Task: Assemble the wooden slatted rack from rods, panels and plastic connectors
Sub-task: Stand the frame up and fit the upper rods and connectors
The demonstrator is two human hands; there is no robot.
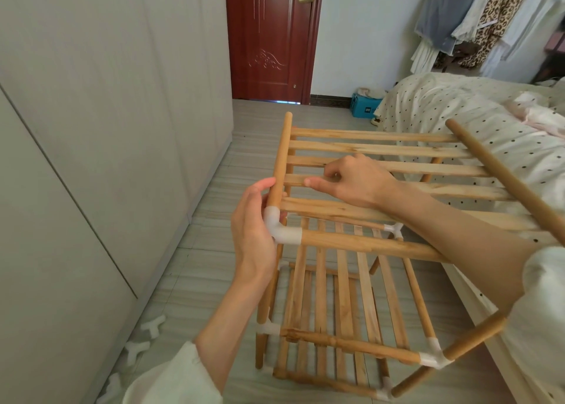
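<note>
Rack (345, 305): stood on the tiled floor (195, 250), between the wardrobe on the left and the bed (458, 110) on the right.
Top panel (382, 165): held tilted above the lower shelves.
Left hand (253, 235): closed around the white elbow connector (279, 231) at the panel's near left corner; the thumb is laid against the left rod (279, 171).
Right hand (354, 183): rested on the slats, fingers curled over a slat near the left rod, thumb stretched along its edge.
Spare connectors (143, 339): left on the floor by the wardrobe.
</note>
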